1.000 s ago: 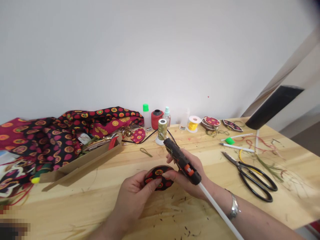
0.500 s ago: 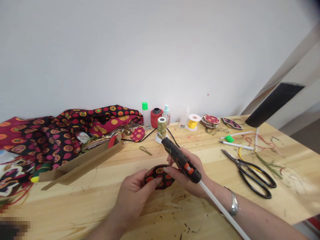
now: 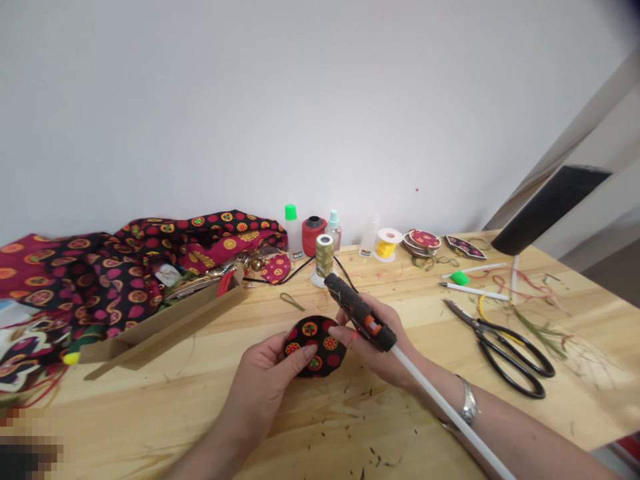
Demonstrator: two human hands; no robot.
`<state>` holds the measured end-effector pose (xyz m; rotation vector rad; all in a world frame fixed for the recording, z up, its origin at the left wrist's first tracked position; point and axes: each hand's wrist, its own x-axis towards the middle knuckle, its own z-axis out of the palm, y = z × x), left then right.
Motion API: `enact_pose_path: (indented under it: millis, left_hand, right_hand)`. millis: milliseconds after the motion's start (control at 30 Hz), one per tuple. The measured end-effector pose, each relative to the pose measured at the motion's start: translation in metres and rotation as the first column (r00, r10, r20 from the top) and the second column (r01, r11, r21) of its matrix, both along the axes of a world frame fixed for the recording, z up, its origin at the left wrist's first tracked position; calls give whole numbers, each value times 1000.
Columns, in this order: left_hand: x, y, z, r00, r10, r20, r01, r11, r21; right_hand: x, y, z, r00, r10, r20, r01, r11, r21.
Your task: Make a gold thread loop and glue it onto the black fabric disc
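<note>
A round disc covered in black patterned fabric [image 3: 327, 357] is held over the table, its dotted face toward me. My left hand [image 3: 267, 380] grips its left edge, thumb lying across the face. My right hand [image 3: 383, 340] has a black hot glue gun [image 3: 350, 303] with an orange part; a long white glue stick [image 3: 440, 400] runs out of its back over my forearm. The thumb of that same hand touches the disc's right edge. What its other fingers do behind the gun is mostly hidden.
Black-handled scissors [image 3: 500, 347], a white pen [image 3: 475, 291] and loose threads lie right. Thread spools, including a gold one [image 3: 325, 257], and small bottles line the wall. Patterned cloth [image 3: 125, 267] and a cardboard box [image 3: 165, 330] fill the left. A black cylinder [image 3: 547, 210] rises at right.
The disc has tilted up, so more of its patterned face shows. The glue gun has shifted slightly left and up at its back end with my right hand.
</note>
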<state>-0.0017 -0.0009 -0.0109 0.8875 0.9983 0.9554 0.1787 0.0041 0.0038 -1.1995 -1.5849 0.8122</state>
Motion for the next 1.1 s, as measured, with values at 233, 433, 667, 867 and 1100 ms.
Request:
enact_pose_path:
  millis: [233, 433, 667, 867, 1100]
  left_hand:
    - [-1, 0, 1, 1000, -1, -7, 1, 1000, -7]
    - [0, -3, 1, 975, -188, -117, 186, 982, -26]
    - [3, -7, 3, 904, -401, -146, 395, 916, -69]
    - [2, -6, 5, 908, -388, -159, 381, 922, -75]
    - [-6, 3, 6, 994, -43, -105, 39, 998, -48]
  right_hand:
    - [1, 3, 1, 996, -81, -40, 82, 996, 24]
    - [4, 1, 2, 997, 73, -3, -73, 997, -11]
    - [5, -3, 5, 938, 345, 39, -336, 930, -152]
    - [5, -2, 9, 943, 333, -28, -331, 918, -217]
    - [1, 4, 13, 992, 103, -78, -121, 955, -270]
